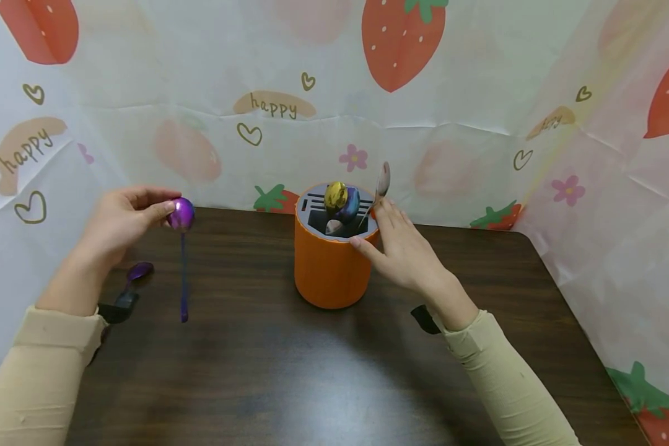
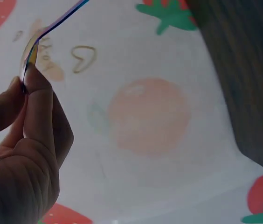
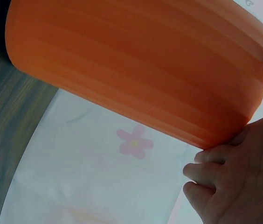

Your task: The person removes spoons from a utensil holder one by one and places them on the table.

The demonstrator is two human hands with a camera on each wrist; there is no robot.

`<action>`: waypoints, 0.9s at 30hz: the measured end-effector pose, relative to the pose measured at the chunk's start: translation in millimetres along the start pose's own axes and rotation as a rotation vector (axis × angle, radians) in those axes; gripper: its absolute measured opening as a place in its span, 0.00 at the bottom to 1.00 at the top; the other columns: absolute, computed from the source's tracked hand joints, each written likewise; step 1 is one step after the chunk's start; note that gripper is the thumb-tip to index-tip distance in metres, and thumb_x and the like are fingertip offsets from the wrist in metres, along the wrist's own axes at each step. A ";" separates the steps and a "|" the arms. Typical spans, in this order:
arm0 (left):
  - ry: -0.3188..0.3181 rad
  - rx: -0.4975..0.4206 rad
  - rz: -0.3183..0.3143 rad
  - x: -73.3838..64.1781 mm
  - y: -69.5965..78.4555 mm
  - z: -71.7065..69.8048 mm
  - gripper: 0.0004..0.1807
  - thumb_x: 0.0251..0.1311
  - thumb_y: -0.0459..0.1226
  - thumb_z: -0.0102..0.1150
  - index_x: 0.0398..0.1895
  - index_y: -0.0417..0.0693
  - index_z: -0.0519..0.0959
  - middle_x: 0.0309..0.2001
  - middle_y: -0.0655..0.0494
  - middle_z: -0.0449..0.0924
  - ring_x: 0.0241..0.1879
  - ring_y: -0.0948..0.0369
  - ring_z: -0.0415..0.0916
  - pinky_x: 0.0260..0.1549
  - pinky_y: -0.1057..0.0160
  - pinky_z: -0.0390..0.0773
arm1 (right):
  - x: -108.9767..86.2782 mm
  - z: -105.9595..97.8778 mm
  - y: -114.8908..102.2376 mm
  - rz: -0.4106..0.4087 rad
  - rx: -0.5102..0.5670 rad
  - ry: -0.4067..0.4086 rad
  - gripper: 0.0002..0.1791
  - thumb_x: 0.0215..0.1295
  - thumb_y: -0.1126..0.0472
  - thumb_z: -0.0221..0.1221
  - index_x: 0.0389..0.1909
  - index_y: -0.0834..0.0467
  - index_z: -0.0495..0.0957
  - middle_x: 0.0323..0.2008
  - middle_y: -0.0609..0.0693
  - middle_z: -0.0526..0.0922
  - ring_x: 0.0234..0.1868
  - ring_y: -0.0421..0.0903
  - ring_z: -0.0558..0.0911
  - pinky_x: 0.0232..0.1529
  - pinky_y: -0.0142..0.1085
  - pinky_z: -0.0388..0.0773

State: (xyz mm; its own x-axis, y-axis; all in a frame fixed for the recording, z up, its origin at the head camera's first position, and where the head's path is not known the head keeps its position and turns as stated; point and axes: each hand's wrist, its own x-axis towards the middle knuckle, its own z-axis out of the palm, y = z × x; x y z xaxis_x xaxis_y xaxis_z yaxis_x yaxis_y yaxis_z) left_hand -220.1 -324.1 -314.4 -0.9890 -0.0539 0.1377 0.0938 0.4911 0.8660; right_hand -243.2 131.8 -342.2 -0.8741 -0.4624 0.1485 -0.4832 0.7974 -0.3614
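My left hand (image 1: 114, 220) pinches a shiny purple spoon (image 1: 182, 214) by its bowl between thumb and fingers, the handle hanging straight down. The left wrist view shows this spoon (image 2: 61, 21) edge-on at the fingertips. On the table, an orange utensil holder (image 1: 332, 272) with a grey slotted top stands upright. My right hand (image 1: 404, 248) grips its upper right side, thumb at the front rim and fingers round the far side. Inside the holder are a gold spoon (image 1: 336, 196), a blue spoon (image 1: 350, 205) and a silver spoon (image 1: 384, 179), bowls up; a smaller silver piece (image 1: 334, 227) sits lower.
Another purple spoon (image 1: 140, 271) lies on the dark wooden table (image 1: 245, 371) beside my left wrist, its handle partly hidden by the black wrist strap. Behind the table and on both sides hangs a white cloth (image 1: 323, 142) printed with strawberries and hearts.
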 end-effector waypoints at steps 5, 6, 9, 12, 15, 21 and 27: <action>-0.144 0.095 -0.067 11.0 -26.1 -8.5 0.24 0.76 0.42 0.59 0.64 0.32 0.77 0.36 0.74 0.86 0.36 0.69 0.79 0.38 0.74 0.77 | -0.8 0.3 -0.3 -0.006 0.001 0.002 0.55 0.74 0.24 0.39 0.84 0.57 0.34 0.84 0.54 0.38 0.84 0.52 0.40 0.82 0.50 0.39; -0.168 0.124 -0.078 12.7 -30.9 -9.7 0.24 0.77 0.42 0.58 0.65 0.32 0.77 0.36 0.73 0.86 0.36 0.69 0.79 0.38 0.74 0.77 | -1.0 0.2 -0.5 -0.007 0.004 0.003 0.55 0.74 0.24 0.39 0.84 0.57 0.34 0.84 0.54 0.38 0.84 0.51 0.40 0.82 0.50 0.39; -0.244 0.182 -0.109 17.8 -44.1 -13.5 0.25 0.78 0.41 0.56 0.66 0.29 0.74 0.41 0.63 0.88 0.37 0.65 0.80 0.38 0.72 0.79 | -1.2 0.0 -0.5 -0.008 0.005 0.008 0.55 0.75 0.24 0.39 0.84 0.58 0.35 0.84 0.54 0.38 0.84 0.52 0.40 0.82 0.51 0.40; -0.311 0.218 -0.144 22.3 -55.8 -16.2 0.24 0.79 0.39 0.55 0.66 0.28 0.74 0.49 0.51 0.87 0.39 0.64 0.81 0.40 0.70 0.81 | -0.9 -0.8 -0.6 -0.005 0.003 0.010 0.55 0.75 0.24 0.38 0.84 0.58 0.36 0.84 0.54 0.39 0.84 0.52 0.41 0.82 0.51 0.40; -0.371 0.183 -0.200 25.9 -67.5 -17.1 0.23 0.79 0.36 0.54 0.66 0.25 0.72 0.51 0.46 0.85 0.39 0.63 0.81 0.41 0.67 0.84 | -0.3 -0.9 -0.5 -0.004 0.000 0.011 0.55 0.74 0.24 0.38 0.84 0.58 0.37 0.84 0.55 0.39 0.84 0.53 0.41 0.82 0.51 0.41; -0.452 0.082 -0.296 34.6 -89.0 -19.0 0.24 0.78 0.32 0.52 0.67 0.19 0.68 0.47 0.49 0.81 0.36 0.63 0.80 0.39 0.65 0.85 | 0.1 -0.1 0.0 -0.005 0.002 0.012 0.55 0.74 0.23 0.37 0.84 0.59 0.37 0.84 0.54 0.39 0.84 0.52 0.41 0.82 0.50 0.40; -0.515 0.031 -0.349 46.6 -108.0 -21.7 0.24 0.78 0.29 0.50 0.67 0.15 0.64 0.46 0.52 0.83 0.40 0.62 0.82 0.45 0.63 0.85 | -0.9 0.1 0.3 0.006 0.008 0.009 0.55 0.74 0.23 0.37 0.85 0.58 0.37 0.84 0.53 0.38 0.84 0.51 0.39 0.82 0.50 0.40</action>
State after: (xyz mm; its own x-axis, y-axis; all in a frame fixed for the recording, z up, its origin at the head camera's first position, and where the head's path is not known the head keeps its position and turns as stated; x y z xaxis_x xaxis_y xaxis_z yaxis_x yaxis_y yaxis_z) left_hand -273.8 -398.6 -391.1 -0.8896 0.2066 -0.4074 -0.2409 0.5457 0.8026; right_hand -242.6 132.4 -342.5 -0.8773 -0.4542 0.1551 -0.4779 0.7968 -0.3697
